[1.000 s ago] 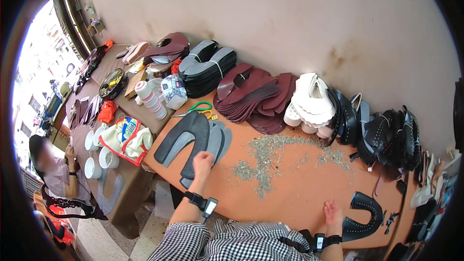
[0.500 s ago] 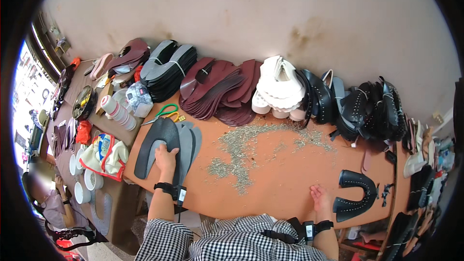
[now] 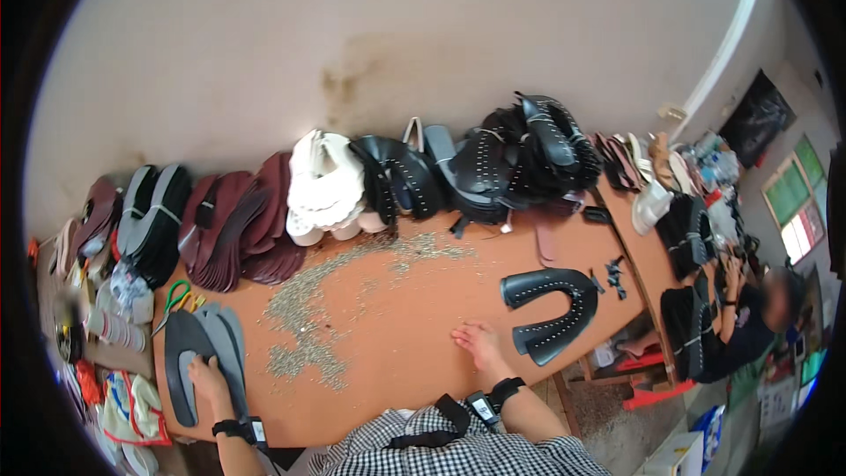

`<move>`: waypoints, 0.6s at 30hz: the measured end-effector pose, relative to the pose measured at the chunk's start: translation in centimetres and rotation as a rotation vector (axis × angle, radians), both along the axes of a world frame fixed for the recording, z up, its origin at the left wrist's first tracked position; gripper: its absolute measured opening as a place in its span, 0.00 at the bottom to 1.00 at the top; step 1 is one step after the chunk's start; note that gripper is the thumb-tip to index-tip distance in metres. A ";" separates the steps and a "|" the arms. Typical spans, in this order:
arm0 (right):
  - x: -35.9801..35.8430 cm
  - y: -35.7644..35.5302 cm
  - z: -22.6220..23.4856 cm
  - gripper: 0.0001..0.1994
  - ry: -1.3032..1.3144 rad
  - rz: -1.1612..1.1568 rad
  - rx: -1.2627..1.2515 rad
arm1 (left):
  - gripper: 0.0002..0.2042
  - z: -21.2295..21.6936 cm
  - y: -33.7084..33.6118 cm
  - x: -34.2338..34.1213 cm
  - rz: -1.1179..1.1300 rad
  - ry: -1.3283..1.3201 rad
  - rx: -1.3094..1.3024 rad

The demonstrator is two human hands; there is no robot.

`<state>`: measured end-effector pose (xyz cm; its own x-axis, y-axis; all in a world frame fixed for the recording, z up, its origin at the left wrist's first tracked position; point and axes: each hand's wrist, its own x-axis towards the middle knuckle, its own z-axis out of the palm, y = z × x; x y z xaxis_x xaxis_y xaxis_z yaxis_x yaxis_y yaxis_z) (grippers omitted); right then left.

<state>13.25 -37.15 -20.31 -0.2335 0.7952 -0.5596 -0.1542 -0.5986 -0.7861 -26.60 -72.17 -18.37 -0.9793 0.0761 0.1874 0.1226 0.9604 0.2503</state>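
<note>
My left hand point(image 3: 209, 379) is at the left end of the table, its thumb and fingers closed about one leg of a dark grey U-shaped shoe upper point(image 3: 179, 361). Lighter grey uppers point(image 3: 231, 339) lie fanned out beside it, partly under the hand. Palm partly turned up, my right hand point(image 3: 478, 342) rests near the front edge with fingers apart and nothing in them. To its right lies a black U-shaped upper with studs point(image 3: 564, 317), apart from the hand. Small black pieces point(image 3: 615, 279) lie just past its curve.
Small metallic bits point(image 3: 304, 335) are scattered mid-table. Green-handled scissors point(image 3: 176, 293) lie behind the grey uppers. Along the wall stand maroon uppers point(image 3: 238, 238), white ones point(image 3: 326, 185) and black studded ones point(image 3: 493, 163). A co-worker point(image 3: 749, 326) sits at the far right.
My view has swung to the right, so the table appears farther left and the co-worker at right has come in. My left hand stays at the dark upper; my right fingers have spread a little.
</note>
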 end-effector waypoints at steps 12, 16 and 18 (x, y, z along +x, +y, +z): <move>0.2 -0.2 0.8 0.10 -0.021 -0.001 -0.008 | 0.22 0.2 0.1 -0.8 0.037 -0.046 0.310; -0.1 -0.2 0.4 0.10 -0.025 0.012 0.006 | 0.13 -0.8 -1.8 -2.8 0.119 -0.127 0.231; -0.2 -0.2 0.0 0.10 0.047 0.013 -0.004 | 0.11 0.1 -2.5 -2.4 0.036 -0.091 0.320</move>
